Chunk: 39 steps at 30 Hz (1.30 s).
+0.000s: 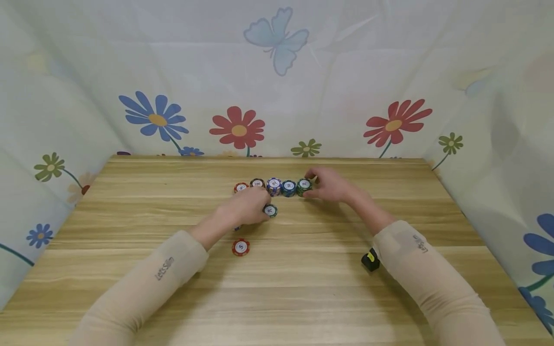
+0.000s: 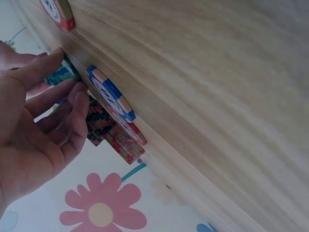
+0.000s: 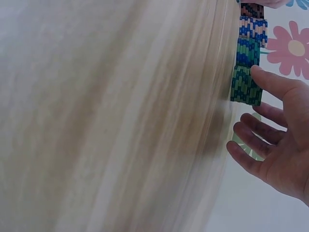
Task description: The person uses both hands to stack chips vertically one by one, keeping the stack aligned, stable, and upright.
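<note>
My left hand (image 1: 244, 206) pinches a green poker chip (image 1: 270, 210) marked 20, just in front of a row of chip stacks. My right hand (image 1: 331, 185) reaches round the green chip stack (image 1: 305, 186) at the row's right end, thumb on the near side and index finger behind. Leftward from it stand a blue-green stack (image 1: 289, 188), a blue-and-white stack (image 1: 273, 186), a black stack (image 1: 257, 183) and a red stack (image 1: 241, 187). The left hand partly hides the last two. Lying flat are a red chip (image 1: 241, 247) and a blue chip (image 2: 111, 94), mostly covered in the head view.
A small black-and-yellow object (image 1: 370, 259), perhaps a tape measure, lies beside the right sleeve. A flower-printed cloth (image 1: 277, 96) hangs behind the wooden table (image 1: 303, 298) and along its sides.
</note>
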Motion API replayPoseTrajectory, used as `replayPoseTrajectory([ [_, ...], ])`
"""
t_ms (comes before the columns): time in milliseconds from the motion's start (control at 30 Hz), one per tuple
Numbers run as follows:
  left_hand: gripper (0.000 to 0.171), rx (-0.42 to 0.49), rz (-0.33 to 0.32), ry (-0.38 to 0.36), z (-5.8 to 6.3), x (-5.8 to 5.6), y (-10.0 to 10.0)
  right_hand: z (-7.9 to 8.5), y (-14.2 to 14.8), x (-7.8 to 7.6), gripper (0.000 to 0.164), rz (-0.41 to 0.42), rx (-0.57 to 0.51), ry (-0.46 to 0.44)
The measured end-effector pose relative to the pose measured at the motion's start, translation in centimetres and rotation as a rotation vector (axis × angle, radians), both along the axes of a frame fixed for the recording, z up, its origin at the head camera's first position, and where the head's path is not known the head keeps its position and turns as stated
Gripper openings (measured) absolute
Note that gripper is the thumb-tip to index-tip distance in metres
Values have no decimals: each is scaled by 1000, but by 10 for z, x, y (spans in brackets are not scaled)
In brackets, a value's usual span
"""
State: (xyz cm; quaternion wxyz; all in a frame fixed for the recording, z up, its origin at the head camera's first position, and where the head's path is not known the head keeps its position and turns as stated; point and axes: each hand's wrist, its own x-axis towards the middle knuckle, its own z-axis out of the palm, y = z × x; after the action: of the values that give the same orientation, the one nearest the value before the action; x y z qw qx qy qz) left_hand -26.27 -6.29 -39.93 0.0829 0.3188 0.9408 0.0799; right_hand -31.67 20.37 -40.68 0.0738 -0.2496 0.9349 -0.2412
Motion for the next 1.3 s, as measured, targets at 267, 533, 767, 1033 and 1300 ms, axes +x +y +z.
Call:
replayPoseTrajectory([
  [267,21,-28,10,-16,4,0,3,2,2,4,46,-6,-22,-10],
  [533,27,-11,33,-48,7,0,5,1,3,4,38,-11,-35,-12],
  [767,17,60,5,-1,11,0,13,3,4,5,37,-12,-38,-6],
  [1033,15,75,-26,55,16,-7,26,-1,6,4,36,1,-43,11],
  [1300,19,97,-31,152,20,-18,40,-5,5,3,33,-3,-44,46],
])
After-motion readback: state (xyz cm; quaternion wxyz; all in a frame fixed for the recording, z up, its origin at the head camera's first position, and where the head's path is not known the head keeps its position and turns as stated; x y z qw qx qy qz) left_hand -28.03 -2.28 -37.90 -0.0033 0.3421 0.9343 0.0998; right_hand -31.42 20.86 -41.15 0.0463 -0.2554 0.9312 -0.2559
